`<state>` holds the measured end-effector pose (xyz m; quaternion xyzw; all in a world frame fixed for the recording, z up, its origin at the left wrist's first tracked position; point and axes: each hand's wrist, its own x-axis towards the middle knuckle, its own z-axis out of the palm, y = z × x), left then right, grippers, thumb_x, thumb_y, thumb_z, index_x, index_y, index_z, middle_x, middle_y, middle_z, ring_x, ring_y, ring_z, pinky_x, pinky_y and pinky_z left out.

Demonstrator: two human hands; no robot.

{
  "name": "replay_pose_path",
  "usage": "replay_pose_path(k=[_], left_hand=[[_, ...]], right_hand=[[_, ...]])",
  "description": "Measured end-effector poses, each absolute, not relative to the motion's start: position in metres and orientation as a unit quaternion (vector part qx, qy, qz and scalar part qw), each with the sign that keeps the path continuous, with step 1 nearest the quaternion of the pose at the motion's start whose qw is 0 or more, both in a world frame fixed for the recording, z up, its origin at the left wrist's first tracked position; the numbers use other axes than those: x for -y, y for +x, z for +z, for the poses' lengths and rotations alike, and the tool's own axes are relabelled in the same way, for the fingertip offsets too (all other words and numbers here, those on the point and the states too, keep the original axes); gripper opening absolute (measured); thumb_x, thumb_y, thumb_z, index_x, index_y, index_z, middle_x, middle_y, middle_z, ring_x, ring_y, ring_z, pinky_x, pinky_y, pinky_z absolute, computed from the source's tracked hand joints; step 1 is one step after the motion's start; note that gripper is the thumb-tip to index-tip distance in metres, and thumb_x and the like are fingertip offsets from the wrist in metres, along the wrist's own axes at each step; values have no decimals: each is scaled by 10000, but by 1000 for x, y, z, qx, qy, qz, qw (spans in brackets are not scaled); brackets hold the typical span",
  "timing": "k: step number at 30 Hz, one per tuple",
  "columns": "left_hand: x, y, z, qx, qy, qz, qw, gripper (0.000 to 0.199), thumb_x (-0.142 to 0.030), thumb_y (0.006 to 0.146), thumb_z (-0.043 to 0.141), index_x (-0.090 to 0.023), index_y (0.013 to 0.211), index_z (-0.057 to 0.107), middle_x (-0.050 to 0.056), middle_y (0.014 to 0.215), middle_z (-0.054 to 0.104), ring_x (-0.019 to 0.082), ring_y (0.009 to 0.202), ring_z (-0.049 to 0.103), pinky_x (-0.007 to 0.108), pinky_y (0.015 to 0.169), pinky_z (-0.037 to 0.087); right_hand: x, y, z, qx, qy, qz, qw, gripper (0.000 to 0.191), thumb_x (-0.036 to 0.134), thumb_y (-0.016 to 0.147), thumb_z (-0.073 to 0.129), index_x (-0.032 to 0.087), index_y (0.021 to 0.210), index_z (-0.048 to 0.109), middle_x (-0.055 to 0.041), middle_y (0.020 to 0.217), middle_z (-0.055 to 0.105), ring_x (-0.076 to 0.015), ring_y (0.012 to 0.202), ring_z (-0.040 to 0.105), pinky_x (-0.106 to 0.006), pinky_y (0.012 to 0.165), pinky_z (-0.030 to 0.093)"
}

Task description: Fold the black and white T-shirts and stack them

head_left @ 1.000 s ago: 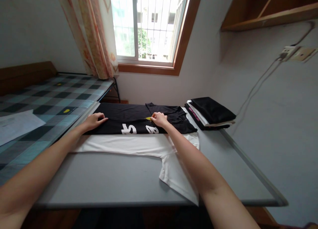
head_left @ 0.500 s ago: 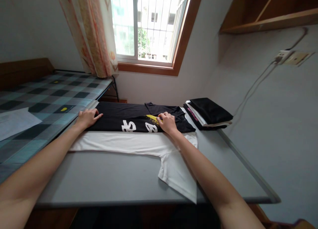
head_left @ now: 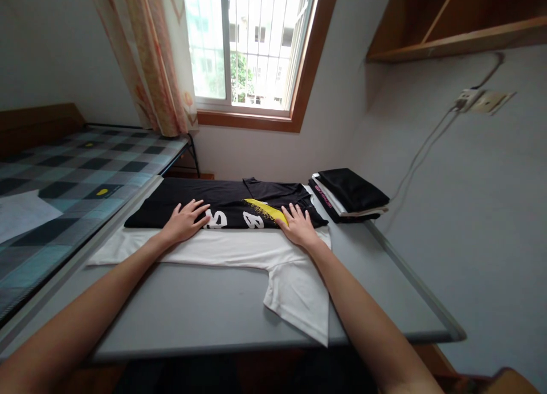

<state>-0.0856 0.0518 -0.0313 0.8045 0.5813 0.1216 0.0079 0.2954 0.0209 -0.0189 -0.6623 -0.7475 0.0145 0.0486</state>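
A black shirt [head_left: 192, 190] with white lettering and a yellow streak lies folded lengthwise over a white shirt [head_left: 231, 247] on the grey table [head_left: 192, 308]. The white shirt's sleeve spreads toward the table's front edge. My left hand [head_left: 186, 220] rests on the black shirt's near edge, left of the lettering, fingers apart. Flat on the black shirt beside the yellow streak lies my right hand [head_left: 298, 224], its fingers spread.
Folded clothes [head_left: 352, 190] are stacked at the table's back right. A checkered bed [head_left: 111, 166] with a paper sheet [head_left: 25, 214] stands at the left. A cable [head_left: 421, 149] hangs from the right wall's socket below a wooden shelf.
My left hand has moved right from the black shirt's left end to near the lettering. My right hand's fingers have spread flat. The view has shifted slightly.
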Motion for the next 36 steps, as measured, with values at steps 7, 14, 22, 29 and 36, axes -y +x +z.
replay_pose_path(k=[7,14,22,29,36], left_hand=[[-45,-87,-31,-589,802,97,0,569,-515,1002,323,-273,1502,448,70,1598,350,299,1501,247,561,1180,197],[-44,-87,-32,-587,803,101,0,576,-526,1004,313,-273,1504,446,65,1596,354,295,1500,253,539,1181,211],[-44,-87,-31,-587,803,99,5,584,-523,1005,307,-255,1504,447,74,1599,344,301,1503,241,548,1179,211],[-45,-89,-34,-586,803,107,-2,574,-527,1002,317,-272,1496,460,63,1596,354,293,1503,243,532,1182,212],[-43,-86,-30,-591,803,85,-6,568,-494,1010,322,-248,1509,437,59,1605,333,295,1504,241,540,1181,224]], right_hand=[[-18,294,-19,757,-650,10,67,699,608,1011,215,206,1576,305,-138,1651,202,-299,1525,138,-541,1203,111],[-18,294,-23,762,-643,40,68,682,612,1010,225,231,1565,335,-127,1643,241,-306,1520,155,-551,1193,145],[-19,295,-23,760,-644,43,76,663,595,1008,285,231,1558,350,-115,1638,261,-301,1516,175,-535,1192,161],[-19,295,-21,761,-643,44,77,650,588,1007,306,241,1553,361,-116,1635,273,-291,1514,183,-524,1191,164],[-19,295,-21,761,-642,51,82,645,572,1006,335,231,1553,362,-118,1634,275,-303,1514,179,-539,1191,164]])
